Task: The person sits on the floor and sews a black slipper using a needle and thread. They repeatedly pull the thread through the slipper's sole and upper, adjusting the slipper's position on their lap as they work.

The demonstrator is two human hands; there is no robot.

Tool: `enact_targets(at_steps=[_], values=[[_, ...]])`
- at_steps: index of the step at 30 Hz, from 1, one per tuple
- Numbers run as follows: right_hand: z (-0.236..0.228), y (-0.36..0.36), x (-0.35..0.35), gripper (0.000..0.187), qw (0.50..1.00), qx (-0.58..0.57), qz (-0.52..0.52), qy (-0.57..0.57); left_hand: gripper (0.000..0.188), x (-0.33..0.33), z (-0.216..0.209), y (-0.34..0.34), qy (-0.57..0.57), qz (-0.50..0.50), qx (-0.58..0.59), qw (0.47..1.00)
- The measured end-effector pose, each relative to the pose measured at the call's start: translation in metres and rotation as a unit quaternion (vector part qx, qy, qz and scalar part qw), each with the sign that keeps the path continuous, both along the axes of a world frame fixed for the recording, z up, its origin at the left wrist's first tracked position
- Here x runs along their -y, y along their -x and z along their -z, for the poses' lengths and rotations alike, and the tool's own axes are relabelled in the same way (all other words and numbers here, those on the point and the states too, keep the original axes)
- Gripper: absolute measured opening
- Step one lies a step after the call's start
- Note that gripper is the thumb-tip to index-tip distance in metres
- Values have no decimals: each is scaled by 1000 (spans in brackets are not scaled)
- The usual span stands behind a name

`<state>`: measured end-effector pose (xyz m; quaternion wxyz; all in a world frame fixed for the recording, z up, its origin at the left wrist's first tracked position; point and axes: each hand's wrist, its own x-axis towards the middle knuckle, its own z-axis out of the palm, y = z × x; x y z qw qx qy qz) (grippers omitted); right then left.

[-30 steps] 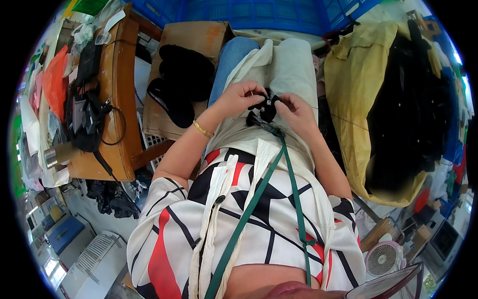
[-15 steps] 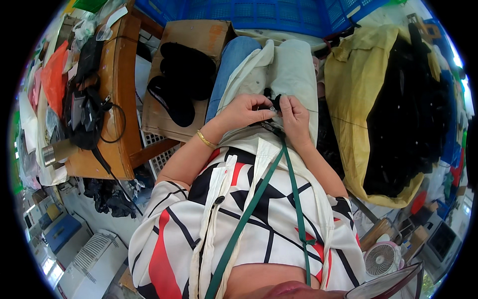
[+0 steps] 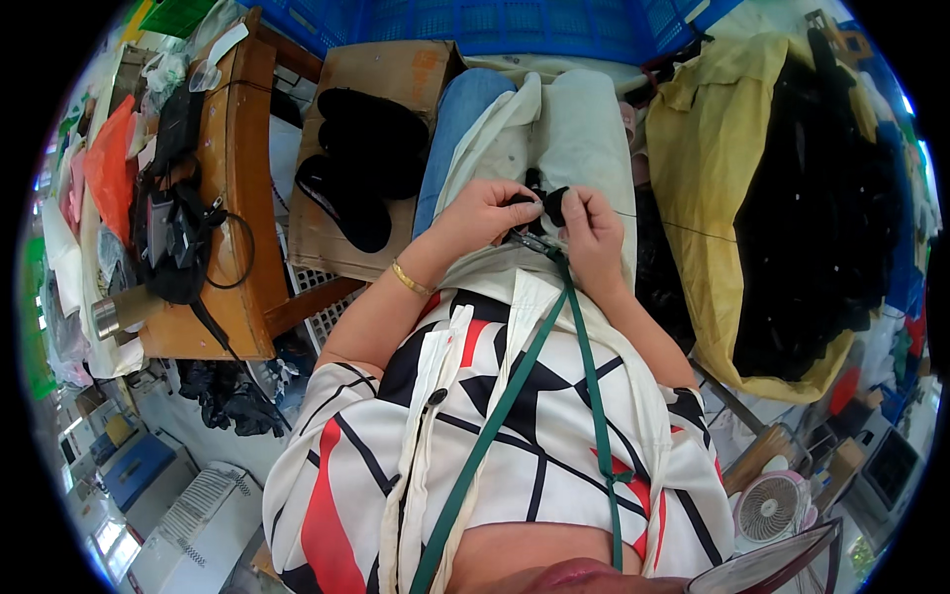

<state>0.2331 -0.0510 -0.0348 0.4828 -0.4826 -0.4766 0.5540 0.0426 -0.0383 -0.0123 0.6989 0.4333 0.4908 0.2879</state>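
Above my lap, my left hand (image 3: pixel 487 212) and my right hand (image 3: pixel 595 230) face each other, each with thumb and fingers pinched together. Between them is a small black fabric piece (image 3: pixel 556 205); its exact kind cannot be made out. The right fingers grip its near end, while the left fingertips pinch its other side. Just below the fingers hangs a small dark metal tool (image 3: pixel 534 243), perhaps thread snips, on a green cord (image 3: pixel 584 356) that runs up to my neck. A pale cloth (image 3: pixel 584 129) covers my legs.
To the left, black slippers (image 3: pixel 341 203) lie on a cardboard box (image 3: pixel 396 74) beside a wooden table (image 3: pixel 223 317) with a black bag. A yellow sack (image 3: pixel 698 198) full of black items (image 3: pixel 811 247) stands at right. Ahead is a blue plastic crate (image 3: pixel 475 30); a fan (image 3: pixel 772 507) sits lower right.
My left fingers have drawn together and turned slightly over the black piece, where they were more apart before. My right hand has shifted slightly. The view has moved a little.
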Motion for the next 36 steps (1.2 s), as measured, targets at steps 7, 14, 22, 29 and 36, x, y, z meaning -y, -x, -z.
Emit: enact_targets(at_steps=[7,14,22,29,36], values=[[3,-1,-4,22,998,-21,-20,49,22,5,3,5,155,-52,205,965],[0,-3,-3,21,999,-20,-24,34,22,7,1,3,162,-56,186,968],[0,-12,0,16,983,120,-36,-132,15,6,0,2,84,-25,92,992],[-20,-36,-17,13,995,-17,-100,1,16,11,-14,10,-275,28,-121,953],[-68,-47,-26,9,947,138,-283,67,24,9,-26,12,-482,61,-196,852]])
